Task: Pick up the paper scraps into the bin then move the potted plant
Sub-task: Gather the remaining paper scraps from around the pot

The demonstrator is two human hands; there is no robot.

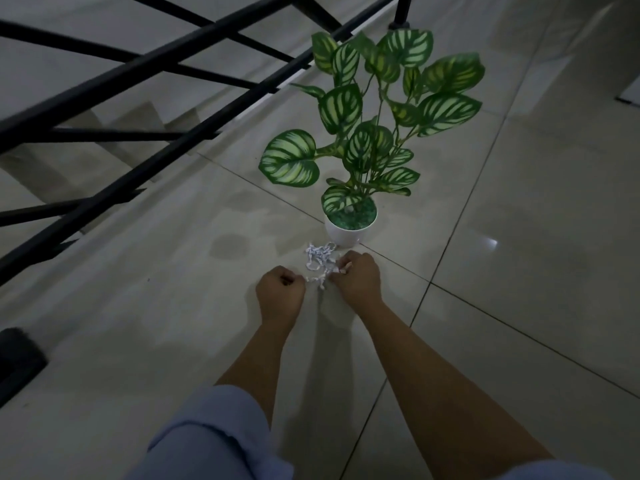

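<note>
A small heap of white paper scraps lies on the tiled floor just in front of a potted plant with a white pot and green striped leaves. My right hand rests at the right edge of the heap, fingers curled on a few scraps. My left hand is at the heap's left edge, closed in a fist, with scraps touching its knuckles; whether it holds any is hidden. No bin is in view.
A black metal stair railing runs diagonally across the left, with steps dropping below it. A dark object sits at the far left edge. Glossy floor tiles stretch to the right of the plant.
</note>
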